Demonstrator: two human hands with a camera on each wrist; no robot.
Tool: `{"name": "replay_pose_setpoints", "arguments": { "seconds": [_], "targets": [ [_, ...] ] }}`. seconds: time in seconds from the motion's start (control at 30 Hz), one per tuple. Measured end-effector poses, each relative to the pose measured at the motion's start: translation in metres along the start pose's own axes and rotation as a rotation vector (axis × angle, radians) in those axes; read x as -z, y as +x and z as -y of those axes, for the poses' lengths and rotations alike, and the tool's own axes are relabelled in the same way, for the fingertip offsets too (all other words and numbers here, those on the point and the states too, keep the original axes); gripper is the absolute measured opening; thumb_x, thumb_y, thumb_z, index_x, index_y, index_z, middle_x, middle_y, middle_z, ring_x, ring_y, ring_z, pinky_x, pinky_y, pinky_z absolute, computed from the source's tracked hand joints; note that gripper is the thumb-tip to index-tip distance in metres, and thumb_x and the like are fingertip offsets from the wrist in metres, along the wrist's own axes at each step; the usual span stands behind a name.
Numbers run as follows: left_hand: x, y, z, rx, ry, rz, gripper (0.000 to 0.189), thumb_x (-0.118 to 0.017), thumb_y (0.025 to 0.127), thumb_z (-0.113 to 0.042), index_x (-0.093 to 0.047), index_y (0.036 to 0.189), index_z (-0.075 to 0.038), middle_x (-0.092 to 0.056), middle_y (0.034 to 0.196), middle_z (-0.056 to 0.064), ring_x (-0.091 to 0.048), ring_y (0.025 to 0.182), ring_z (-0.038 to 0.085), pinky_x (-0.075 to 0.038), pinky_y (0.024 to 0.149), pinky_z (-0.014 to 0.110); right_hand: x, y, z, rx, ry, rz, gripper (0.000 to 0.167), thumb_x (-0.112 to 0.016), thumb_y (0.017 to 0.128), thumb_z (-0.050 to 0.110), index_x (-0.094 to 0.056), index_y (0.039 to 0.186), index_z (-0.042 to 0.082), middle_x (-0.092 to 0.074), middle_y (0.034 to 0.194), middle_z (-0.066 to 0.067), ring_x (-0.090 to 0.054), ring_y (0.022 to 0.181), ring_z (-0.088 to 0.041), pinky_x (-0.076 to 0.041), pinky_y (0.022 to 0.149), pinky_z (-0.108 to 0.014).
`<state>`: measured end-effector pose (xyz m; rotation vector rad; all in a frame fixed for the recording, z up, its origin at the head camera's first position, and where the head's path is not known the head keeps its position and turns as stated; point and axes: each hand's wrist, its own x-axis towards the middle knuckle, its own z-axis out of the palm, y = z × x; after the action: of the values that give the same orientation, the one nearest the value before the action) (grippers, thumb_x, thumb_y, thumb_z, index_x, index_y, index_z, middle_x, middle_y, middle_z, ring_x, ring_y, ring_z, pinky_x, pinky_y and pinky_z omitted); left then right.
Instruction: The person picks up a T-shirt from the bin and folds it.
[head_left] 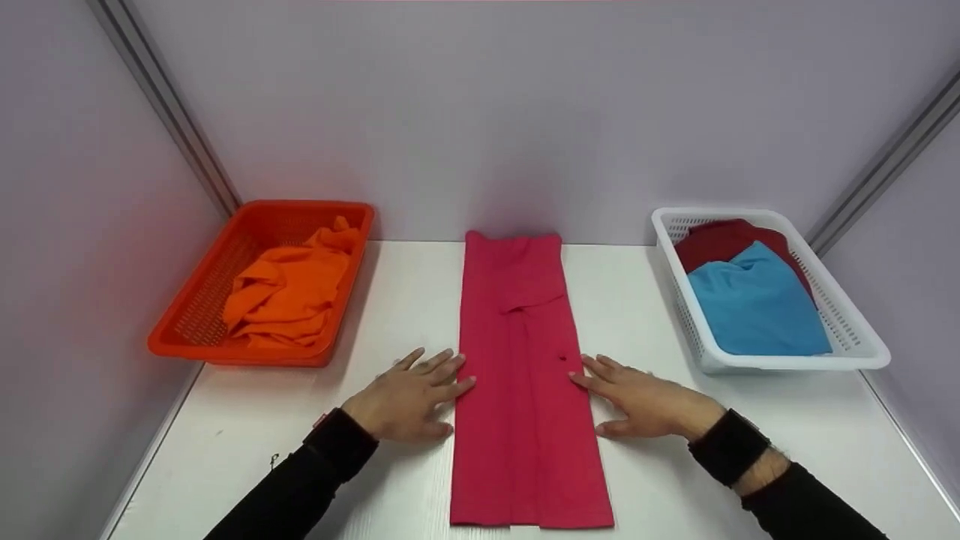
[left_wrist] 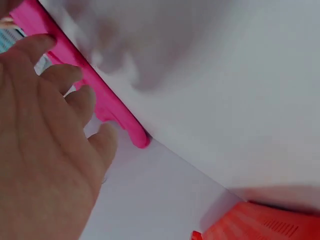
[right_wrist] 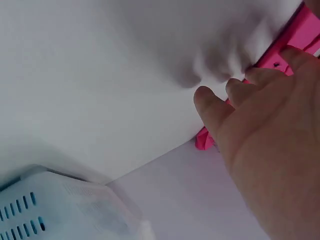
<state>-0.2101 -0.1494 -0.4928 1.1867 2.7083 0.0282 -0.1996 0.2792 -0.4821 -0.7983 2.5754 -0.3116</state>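
Note:
A pink garment [head_left: 491, 420], folded into a long narrow strip, lies on the white table between both hands. It runs from near the front edge to the back wall, with a crease across its upper part and a small dark mark on the right side. My left hand [head_left: 412, 397] lies along its left edge, fingers spread, the index fingertip on the cloth. Along the opposite edge is my right hand [head_left: 645, 401], its fingers extended and a fingertip on the fabric. Both wrist views show the fingers at the strip's edges.
At the back left stands an orange basket [head_left: 180, 349] with a crumpled orange cloth [head_left: 292, 289] in it. A white basket [head_left: 862, 349] at the back right holds a blue cloth [head_left: 757, 307] and a dark red cloth [head_left: 720, 238]. Walls enclose the table [head_left: 405, 300] at the back and sides.

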Motion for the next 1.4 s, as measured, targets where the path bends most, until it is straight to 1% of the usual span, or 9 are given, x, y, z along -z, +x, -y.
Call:
{"name": "replay_pose_setpoints", "arguments": {
  "seconds": [0.1, 0.23, 0.43, 0.57, 0.8, 1.0, 1.17, 1.27, 1.4],
  "targets": [
    [-0.003, 0.000, -0.009, -0.006, -0.080, 0.054, 0.093, -0.074, 0.107, -0.059, -0.038, 0.185, -0.023, -0.025, 0.198, 0.011, -0.023, 0.186, 0.033, -0.019, 0.152, 0.063, -0.008, 0.000, 0.004, 0.012, -0.005, -0.025, 0.109, -0.094, 0.096, 0.046, -0.037, 0.185, 0.018, -0.025, 0.196, -0.022, -0.025, 0.180, -0.054, -0.033, 0.140, -0.081],
    [-0.009, 0.005, -0.021, -0.059, -0.015, 0.040, 0.098, -0.074, 0.106, -0.062, -0.034, 0.187, -0.025, -0.024, 0.198, 0.007, -0.023, 0.186, 0.029, -0.022, 0.152, 0.060, -0.019, 0.004, 0.012, 0.079, -0.098, -0.079, 0.114, -0.096, 0.091, 0.056, -0.039, 0.185, 0.027, -0.022, 0.198, -0.017, -0.021, 0.182, -0.051, -0.027, 0.143, -0.079],
    [-0.016, 0.016, -0.036, -0.209, 0.119, -0.028, 0.072, -0.068, 0.117, -0.052, -0.043, 0.183, -0.037, -0.038, 0.194, -0.004, -0.036, 0.182, 0.020, -0.033, 0.149, 0.051, -0.032, 0.012, 0.022, 0.276, -0.323, -0.144, 0.078, -0.082, 0.108, 0.052, -0.051, 0.178, 0.042, -0.042, 0.192, -0.002, -0.040, 0.178, -0.038, -0.040, 0.142, -0.068],
    [-0.009, 0.020, -0.038, -0.270, 0.071, -0.057, 0.056, -0.067, 0.120, -0.038, -0.056, 0.176, -0.037, -0.054, 0.184, -0.009, -0.048, 0.175, 0.015, -0.042, 0.144, 0.047, -0.027, 0.015, 0.024, 0.345, -0.322, -0.178, 0.060, -0.077, 0.113, 0.037, -0.062, 0.171, 0.037, -0.064, 0.177, 0.002, -0.058, 0.167, -0.030, -0.048, 0.137, -0.064],
    [0.013, 0.018, -0.037, -0.237, -0.230, -0.160, 0.041, -0.073, 0.117, -0.020, -0.077, 0.157, -0.031, -0.080, 0.155, -0.009, -0.076, 0.146, 0.015, -0.063, 0.124, 0.045, -0.007, 0.010, 0.024, 0.304, -0.099, -0.322, 0.051, -0.085, 0.104, 0.032, -0.078, 0.154, 0.028, -0.084, 0.146, 0.006, -0.081, 0.133, -0.023, -0.062, 0.120, -0.060],
    [0.023, 0.017, -0.039, -0.108, -0.567, -0.252, 0.036, -0.075, 0.114, -0.010, -0.083, 0.145, -0.025, -0.087, 0.135, -0.007, -0.083, 0.125, 0.014, -0.068, 0.112, 0.037, 0.004, 0.004, 0.026, 0.428, 0.148, -0.571, 0.040, -0.089, 0.103, 0.012, -0.081, 0.142, 0.015, -0.090, 0.126, -0.003, -0.088, 0.107, -0.023, -0.071, 0.100, -0.029],
    [0.027, 0.019, -0.036, -0.054, -0.805, -0.364, 0.038, -0.077, 0.113, -0.009, -0.077, 0.150, -0.020, -0.088, 0.130, 0.001, -0.083, 0.114, 0.016, -0.070, 0.100, 0.028, 0.014, 0.004, 0.027, 0.448, 0.278, -0.685, 0.040, -0.088, 0.100, -0.002, -0.079, 0.138, 0.007, -0.089, 0.121, -0.009, -0.087, 0.105, -0.024, -0.062, 0.104, -0.011],
    [0.028, 0.022, -0.034, -0.039, -0.881, -0.420, 0.041, -0.077, 0.112, -0.004, -0.075, 0.150, -0.019, -0.087, 0.128, 0.005, -0.083, 0.108, 0.015, -0.069, 0.093, 0.024, 0.017, 0.007, 0.025, 0.393, 0.311, -0.700, 0.036, -0.086, 0.104, 0.002, -0.079, 0.140, 0.007, -0.089, 0.123, -0.007, -0.085, 0.107, -0.017, -0.063, 0.101, -0.011],
    [0.030, 0.030, -0.030, 0.016, -0.933, -0.465, 0.044, -0.074, 0.110, 0.000, -0.073, 0.150, -0.020, -0.086, 0.126, 0.006, -0.072, 0.083, 0.011, -0.056, 0.074, 0.017, 0.019, 0.016, 0.023, 0.304, 0.365, -0.704, 0.035, -0.083, 0.109, 0.009, -0.075, 0.143, 0.010, -0.087, 0.125, -0.005, -0.081, 0.109, -0.009, -0.067, 0.099, -0.018]
  ]
}}
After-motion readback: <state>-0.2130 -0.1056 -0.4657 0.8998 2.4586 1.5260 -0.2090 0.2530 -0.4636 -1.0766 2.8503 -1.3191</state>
